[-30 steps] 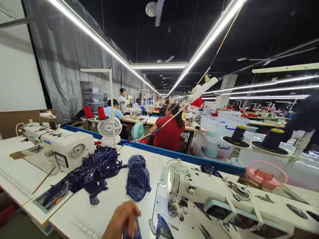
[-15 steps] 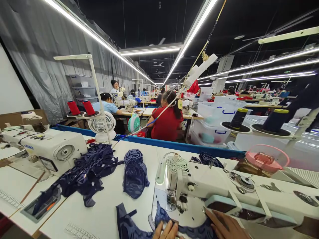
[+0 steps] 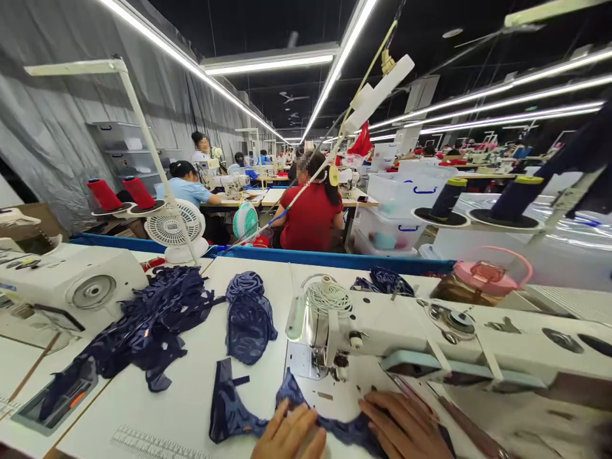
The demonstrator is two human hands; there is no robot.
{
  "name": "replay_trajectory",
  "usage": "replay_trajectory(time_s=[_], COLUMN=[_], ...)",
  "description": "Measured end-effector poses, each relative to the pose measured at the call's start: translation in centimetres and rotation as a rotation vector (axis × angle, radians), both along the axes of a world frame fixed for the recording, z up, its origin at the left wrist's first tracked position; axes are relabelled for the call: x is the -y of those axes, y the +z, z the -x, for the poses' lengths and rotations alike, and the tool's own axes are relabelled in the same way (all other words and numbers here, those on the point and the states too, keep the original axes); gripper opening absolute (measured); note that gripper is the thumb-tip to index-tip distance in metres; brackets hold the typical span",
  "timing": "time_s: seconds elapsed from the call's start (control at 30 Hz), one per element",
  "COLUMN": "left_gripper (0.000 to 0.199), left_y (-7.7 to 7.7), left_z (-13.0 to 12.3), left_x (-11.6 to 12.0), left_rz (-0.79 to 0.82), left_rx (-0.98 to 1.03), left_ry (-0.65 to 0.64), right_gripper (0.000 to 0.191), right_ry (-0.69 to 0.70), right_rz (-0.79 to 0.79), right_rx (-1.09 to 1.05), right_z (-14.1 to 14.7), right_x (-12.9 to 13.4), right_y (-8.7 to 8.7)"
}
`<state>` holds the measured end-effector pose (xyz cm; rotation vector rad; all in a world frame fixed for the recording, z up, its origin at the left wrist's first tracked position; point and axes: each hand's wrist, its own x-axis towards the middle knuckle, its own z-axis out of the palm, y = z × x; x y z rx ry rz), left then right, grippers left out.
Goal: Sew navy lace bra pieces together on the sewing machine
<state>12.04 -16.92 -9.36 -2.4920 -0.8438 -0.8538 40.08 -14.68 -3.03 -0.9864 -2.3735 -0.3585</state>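
A navy patterned fabric piece, like part of a bra (image 3: 228, 408), lies across the front of the machine bed. My left hand (image 3: 289, 430) rests on it with fingers stretched out, just below a pointed, cup-like part. To the right, my right hand (image 3: 411, 424) lies flat over the other end of the piece, its fingers extended. Both hands are in front of the needle area of a white sewing machine (image 3: 373, 331). A thin reddish tool (image 3: 418, 398), its kind unclear, lies beside my right hand. Part of the fabric is hidden under the hands.
Stacked navy cups (image 3: 248, 325) lie left of the machine, beside a heap of navy pieces (image 3: 153, 319). A second sewing machine (image 3: 81, 280) stands further left. A pink-lidded jug (image 3: 482, 277) and thread cones (image 3: 444, 197) are at right. A person in red (image 3: 310, 217) sits ahead.
My hands and the fabric have shifted left and slightly nearer the machine's front edge. My right hand has flattened onto the fabric. The whole view has moved a little.
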Motion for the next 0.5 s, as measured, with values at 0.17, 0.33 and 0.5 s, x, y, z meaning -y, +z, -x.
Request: replay_trajectory(time_s=[0.17, 0.33, 0.5], left_gripper=[0.065, 0.06, 0.059], left_y=[4.3, 4.4, 4.3], left_z=[-0.3, -0.6, 0.6], left_x=[2.0, 3.3, 2.6], left_rz=[0.33, 0.395, 0.311], left_rx=[-0.021, -0.014, 0.039], left_ry=[0.215, 0.281, 0.362], right_gripper=[0.028, 0.028, 0.025], right_ry=[-0.034, -0.059, 0.01], right_rz=[0.166, 0.23, 0.212], right_rx=[-0.09, -0.116, -0.14], right_z=[1.2, 1.0, 3.1], right_x=[1.6, 2.5, 2.5], right_y=[-0.4, -0.6, 0.0])
